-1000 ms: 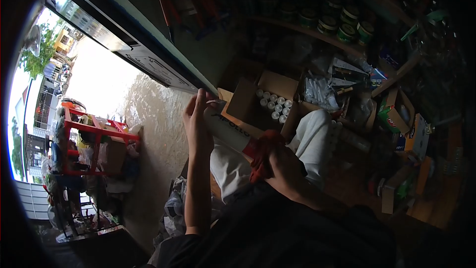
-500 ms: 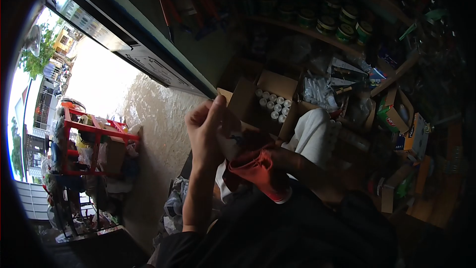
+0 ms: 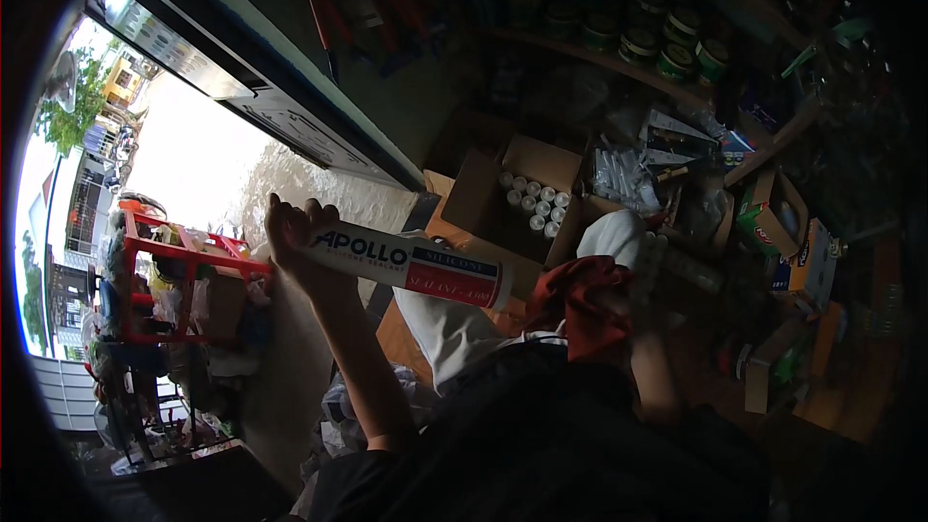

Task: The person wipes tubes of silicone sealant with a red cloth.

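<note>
My left hand (image 3: 298, 237) is closed around one end of a silicone sealant tube (image 3: 411, 264) with an "APOLLO" label in white, dark blue and red. The tube tilts slightly down to the right, and its labelled side faces me. To the right, a crumpled red cloth (image 3: 585, 304) hangs by my right hand (image 3: 643, 314), which is dark and partly hidden; its fingers seem wrapped in the cloth. Tube and cloth are apart. Beyond them, an open cardboard box (image 3: 474, 198) contains several white-ended tubes (image 3: 534, 203) standing upright.
Light-coloured trouser legs (image 3: 445, 333) show below the tube. Clear plastic nozzles (image 3: 623, 174) and small boxes (image 3: 804, 266) crowd the right side. Cans (image 3: 677, 60) line a shelf at the back. A red rack (image 3: 193, 251) stands by the bright doorway at left.
My hands have separated. The left one has moved left with the tube, whose label now shows, while the right one has moved right with the red cloth, which was bunched between them.
</note>
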Demonstrator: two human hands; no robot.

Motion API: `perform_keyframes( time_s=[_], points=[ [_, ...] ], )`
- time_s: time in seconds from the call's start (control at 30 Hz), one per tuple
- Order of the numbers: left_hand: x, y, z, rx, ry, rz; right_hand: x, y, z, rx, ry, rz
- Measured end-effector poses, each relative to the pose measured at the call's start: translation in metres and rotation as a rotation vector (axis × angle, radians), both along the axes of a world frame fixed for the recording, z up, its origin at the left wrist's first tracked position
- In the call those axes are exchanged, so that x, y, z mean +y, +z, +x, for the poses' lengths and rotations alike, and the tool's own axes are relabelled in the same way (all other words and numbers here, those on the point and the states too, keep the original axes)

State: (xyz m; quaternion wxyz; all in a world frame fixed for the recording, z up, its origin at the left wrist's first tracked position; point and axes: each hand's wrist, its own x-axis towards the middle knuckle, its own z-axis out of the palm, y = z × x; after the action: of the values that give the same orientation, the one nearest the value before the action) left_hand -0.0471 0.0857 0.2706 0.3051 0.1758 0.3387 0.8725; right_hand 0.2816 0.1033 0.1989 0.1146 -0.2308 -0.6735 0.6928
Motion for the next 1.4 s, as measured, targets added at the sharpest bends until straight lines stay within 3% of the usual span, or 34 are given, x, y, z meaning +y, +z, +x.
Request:
perform_keyframes(
  time_s=[0.1,0.23,0.33,0.43,0.47,0.5,0.53,0.57,0.63,0.67,0.73,0.8,0.87,0.93,1.07,1.1,1.2,1.23,1.33,1.4],
  points=[
    [-0.01,-0.01,0.003,0.037,-0.199,-0.044,0.018,0.017,0.01,-0.143,0.096,0.043],
    [-0.002,-0.022,0.066,0.093,-0.244,-0.175,0.001,0.034,-0.021,-0.266,0.229,0.082],
    [-0.001,-0.032,0.077,0.103,-0.437,-0.051,-0.032,0.004,-0.049,0.06,-0.081,0.004],
    [-0.015,-0.028,0.101,0.161,-0.59,0.007,-0.027,-0.007,-0.064,0.189,-0.152,-0.351],
    [-0.018,-0.036,0.1,0.398,-0.605,-0.023,-0.02,-0.003,-0.067,0.144,-0.082,-0.269],
    [-0.019,-0.034,0.1,0.449,-0.568,-0.075,-0.012,0.003,-0.07,0.104,-0.012,-0.185],
    [-0.02,-0.031,0.1,0.497,-0.529,-0.131,-0.007,0.021,-0.071,0.029,0.107,0.136],
    [-0.022,-0.028,0.098,0.425,-0.516,-0.164,-0.007,0.038,-0.071,-0.046,0.231,0.449],
    [-0.008,-0.017,0.09,0.297,-0.48,-0.203,-0.009,0.026,-0.072,-0.003,0.188,0.596],
    [-0.002,-0.015,0.09,0.317,-0.338,-0.186,-0.02,-0.013,-0.072,0.111,0.021,0.41],
    [0.002,-0.014,0.068,0.251,-0.242,-0.164,-0.03,-0.033,-0.068,0.181,-0.177,0.137],
    [0.006,-0.03,0.07,0.232,-0.274,-0.206,-0.036,-0.038,-0.064,0.104,-0.247,-0.031],
    [0.007,-0.04,0.097,0.243,-0.368,-0.255,-0.018,-0.014,-0.067,0.12,-0.299,-0.022],
    [-0.001,-0.05,0.111,0.509,-0.391,-0.318,-0.012,-0.008,-0.075,0.237,-0.396,-0.054],
    [0.015,-0.055,0.082,0.236,-0.495,-0.181,-0.029,-0.014,-0.067,0.321,-0.445,-0.178],
    [0.022,-0.054,0.078,0.155,-0.512,-0.11,-0.032,-0.011,-0.059,0.263,-0.409,-0.071],
    [0.034,-0.062,0.077,0.409,-0.278,-0.38,-0.035,-0.016,-0.057,0.321,-0.38,-0.4],
    [0.038,-0.072,0.077,0.564,-0.27,-0.344,-0.034,-0.019,-0.058,0.296,-0.402,-0.366],
    [0.027,-0.078,0.09,0.393,-0.38,-0.316,-0.025,-0.025,-0.059,0.221,-0.476,-0.255],
    [0.017,-0.08,0.097,0.244,-0.43,-0.295,-0.021,-0.026,-0.056,0.115,-0.468,0.068]
  ],
)
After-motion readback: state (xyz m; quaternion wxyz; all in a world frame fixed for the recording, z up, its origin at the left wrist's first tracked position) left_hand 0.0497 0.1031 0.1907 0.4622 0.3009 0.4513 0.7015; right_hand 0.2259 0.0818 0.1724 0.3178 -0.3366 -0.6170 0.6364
